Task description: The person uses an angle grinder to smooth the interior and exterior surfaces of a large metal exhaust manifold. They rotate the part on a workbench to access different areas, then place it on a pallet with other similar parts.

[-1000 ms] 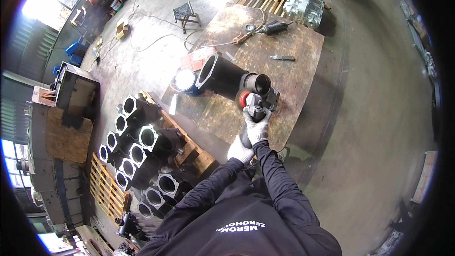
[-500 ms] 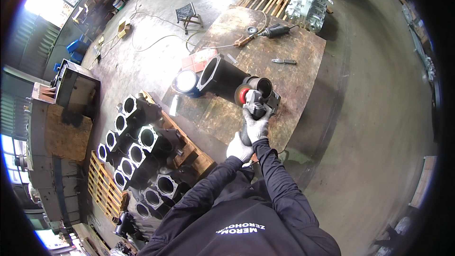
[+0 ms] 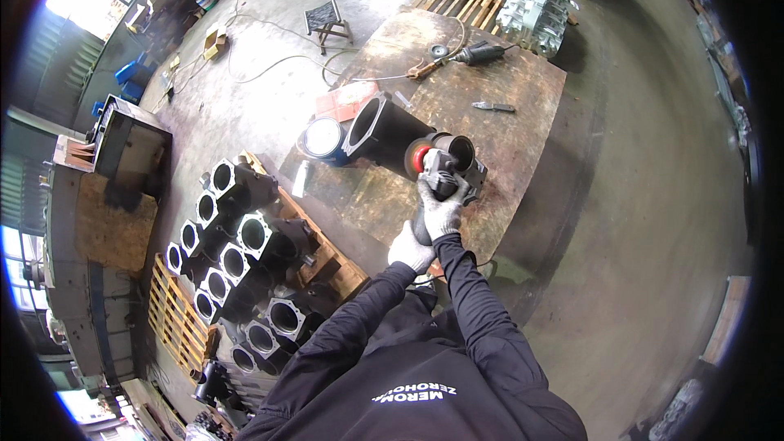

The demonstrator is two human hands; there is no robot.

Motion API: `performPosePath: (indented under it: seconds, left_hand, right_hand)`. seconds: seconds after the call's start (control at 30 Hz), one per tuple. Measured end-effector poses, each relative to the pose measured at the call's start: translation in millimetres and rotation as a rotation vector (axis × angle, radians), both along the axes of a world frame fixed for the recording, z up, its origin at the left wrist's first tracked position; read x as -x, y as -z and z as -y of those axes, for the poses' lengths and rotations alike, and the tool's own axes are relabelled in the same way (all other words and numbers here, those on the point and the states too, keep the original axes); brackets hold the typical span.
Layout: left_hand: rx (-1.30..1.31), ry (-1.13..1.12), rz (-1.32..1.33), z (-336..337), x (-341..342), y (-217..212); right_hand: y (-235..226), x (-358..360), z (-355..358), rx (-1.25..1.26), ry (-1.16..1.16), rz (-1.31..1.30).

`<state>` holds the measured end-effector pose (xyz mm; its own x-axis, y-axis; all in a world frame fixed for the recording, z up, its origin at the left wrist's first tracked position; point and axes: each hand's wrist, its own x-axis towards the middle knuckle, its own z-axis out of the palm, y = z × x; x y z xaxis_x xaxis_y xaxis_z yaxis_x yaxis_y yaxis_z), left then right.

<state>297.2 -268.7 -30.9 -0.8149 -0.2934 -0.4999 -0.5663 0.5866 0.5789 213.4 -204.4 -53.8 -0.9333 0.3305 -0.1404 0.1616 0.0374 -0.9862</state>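
Grinder (image 3: pixel 437 173) slightly nearer cylinder (image 3: pixel 392 132)

even daylight, upper-left window glare, fisheye vignette

A low work table (image 3: pixel 523 126) with a worn brown top stands on the concrete floor (image 3: pixel 637 220). A dark metal cylinder (image 3: pixel 384 131) lies on its side on the table, with its open flanged end turned to the table's left edge. Just beside this open end stands a blue can (image 3: pixel 323 139) with a pale lid, and behind the can lies a flat red piece (image 3: pixel 347 100). Beyond the cylinder, near the far edge of the table, lies a second angle grinder (image 3: pixel 478 53), with a loose dark disc (image 3: pixel 439 51) beside it. To the right of the cylinder, well apart from it, lies a small grey tool (image 3: pixel 493 106).
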Motion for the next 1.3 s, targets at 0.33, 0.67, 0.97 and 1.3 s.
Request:
performPosePath:
  seconds: [0.33, 0.67, 0.97, 1.3]
  left_hand:
    - [0.013, 0.047, -0.091, -1.0, 10.0, -9.6]
    - [-0.065, 0.04, 0.069, 12.7, 24.9, -16.0]
    - [-0.022, 0.023, -0.033, 14.6, 32.7, -14.0]
    - [-0.023, 0.048, -0.043, 4.6, 25.1, -13.0]
  right_hand:
    - [-7.2, 11.3, -2.7, -0.113, 0.108, -0.096]
    - [3.7, 19.7, 8.4, -0.065, 0.051, -0.031]
    - [6.9, 32.6, 12.9, -0.07, 0.009, 0.042]
    - [-13.1, 24.1, -3.1, -0.127, 0.063, -0.059]
